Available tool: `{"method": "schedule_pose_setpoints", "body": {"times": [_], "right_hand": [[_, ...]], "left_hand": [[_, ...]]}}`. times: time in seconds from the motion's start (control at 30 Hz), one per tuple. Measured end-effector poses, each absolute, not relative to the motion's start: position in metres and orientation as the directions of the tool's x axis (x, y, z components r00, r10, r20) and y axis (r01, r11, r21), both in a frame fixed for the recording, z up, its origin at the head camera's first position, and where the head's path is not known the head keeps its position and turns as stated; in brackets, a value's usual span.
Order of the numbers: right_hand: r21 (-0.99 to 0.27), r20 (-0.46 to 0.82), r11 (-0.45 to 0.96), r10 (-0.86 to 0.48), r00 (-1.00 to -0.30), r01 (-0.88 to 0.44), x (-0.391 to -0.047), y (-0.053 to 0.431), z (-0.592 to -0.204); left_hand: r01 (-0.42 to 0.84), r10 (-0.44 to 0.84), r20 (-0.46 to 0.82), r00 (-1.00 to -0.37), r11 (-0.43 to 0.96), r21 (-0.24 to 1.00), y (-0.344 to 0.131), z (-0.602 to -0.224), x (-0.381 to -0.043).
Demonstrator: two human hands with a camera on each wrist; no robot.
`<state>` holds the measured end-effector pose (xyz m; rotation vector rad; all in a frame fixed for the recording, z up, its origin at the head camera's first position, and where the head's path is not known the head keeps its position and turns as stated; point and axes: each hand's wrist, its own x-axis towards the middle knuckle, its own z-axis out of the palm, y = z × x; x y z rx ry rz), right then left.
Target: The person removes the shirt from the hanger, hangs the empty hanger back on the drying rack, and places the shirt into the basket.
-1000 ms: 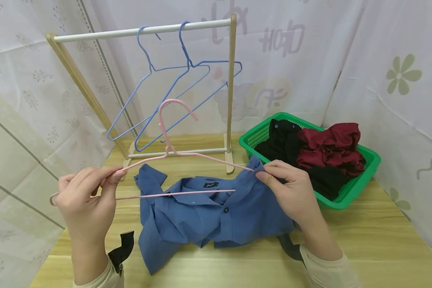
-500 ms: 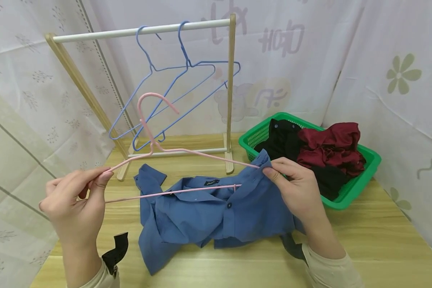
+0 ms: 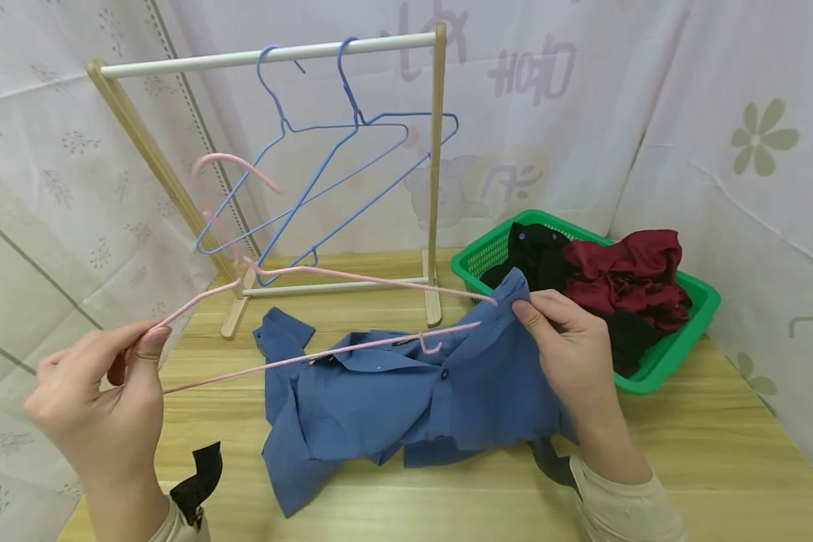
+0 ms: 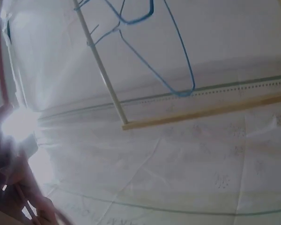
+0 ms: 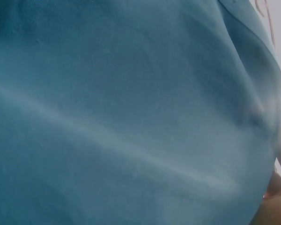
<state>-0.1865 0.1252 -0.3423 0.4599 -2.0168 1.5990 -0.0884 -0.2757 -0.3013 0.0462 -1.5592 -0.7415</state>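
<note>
My left hand [image 3: 105,395] pinches the left shoulder of a pink clothes hanger [image 3: 373,277], its hook pointing up at the left. The hanger's right end goes in behind the collar of a blue button-up shirt [image 3: 379,414] and is hidden there. With thumb and fingers my right hand [image 3: 572,346] grips the shirt's collar, holding that side raised. The rest of the shirt lies rumpled on the table. Blue cloth of the shirt [image 5: 131,112] fills most of the right wrist view. In the left wrist view the left hand [image 4: 18,187] is dark at the lower left.
Behind stands a small clothes rack [image 3: 436,165] with a white rail and wooden posts. Two blue hangers [image 3: 325,173] hang on it. At the right a green basket [image 3: 694,324] holds dark red [image 3: 623,275] and black garments. Printed curtains surround the wooden table [image 3: 481,504].
My left hand has moved left and slightly down, drawing the pink hanger's hook left. My right hand has shifted right and up with the collar, and the hanger's lower bar now shows its small hook.
</note>
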Motion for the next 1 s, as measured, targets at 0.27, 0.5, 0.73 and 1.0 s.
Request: {"method": "schedule_pose_setpoints", "body": {"times": [0.27, 0.5, 0.73, 1.0], "right_hand": [[-0.811, 0.45, 0.375, -0.087, -0.889, -0.448, -0.188, 0.124, -0.34], [-0.762, 0.432, 0.435, -0.21, -0.877, -0.48, -0.196, 0.12, -0.321], [-0.729, 0.45, 0.458, -0.24, -0.86, -0.509, -0.215, 0.115, -0.291], [-0.745, 0.343, 0.511, -0.257, -0.903, -0.429, -0.26, 0.096, -0.26]], "left_hand": [[0.454, -0.619, 0.782, -0.068, 0.679, 0.577, -0.286, -0.295, -0.079], [0.465, -0.696, 0.715, -0.067, 0.613, 0.639, -0.286, -0.291, -0.078], [0.204, -0.775, 0.621, -0.116, 0.593, 0.779, -0.295, -0.286, -0.075], [0.052, -0.823, 0.559, -0.107, 0.556, 0.829, -0.307, -0.272, -0.07]]}}
